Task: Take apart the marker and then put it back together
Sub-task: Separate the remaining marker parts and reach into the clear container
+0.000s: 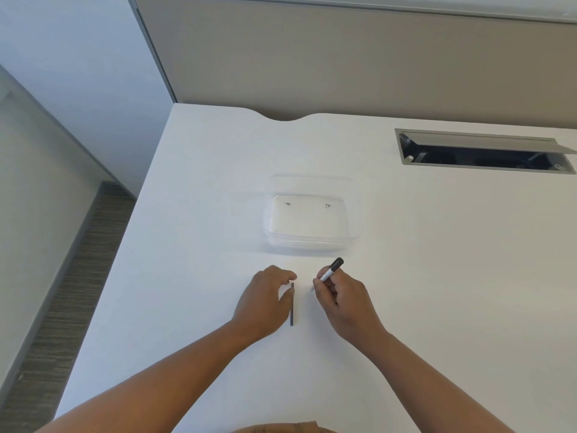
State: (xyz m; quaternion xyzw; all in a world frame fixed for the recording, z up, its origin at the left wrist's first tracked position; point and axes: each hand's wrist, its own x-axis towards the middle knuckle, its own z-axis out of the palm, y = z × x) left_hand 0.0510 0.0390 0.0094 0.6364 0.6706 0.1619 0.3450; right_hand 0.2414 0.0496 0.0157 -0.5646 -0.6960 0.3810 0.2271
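Your right hand (338, 300) is clamped on the marker (331, 270), raised just above the counter (437, 276). Your left hand (265, 300), fingers loosely apart, touches the dark ink rod (292, 309) lying between both hands.

Beyond the hands, only a clear tray (312, 242) interrupts the bare table (437, 276).

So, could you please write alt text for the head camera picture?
Over a white desk, the right hand grips a marker body, its black end pointing away, while the left hand rests beside a thin dark ink rod lying flat. A clear plastic container sits behind them.
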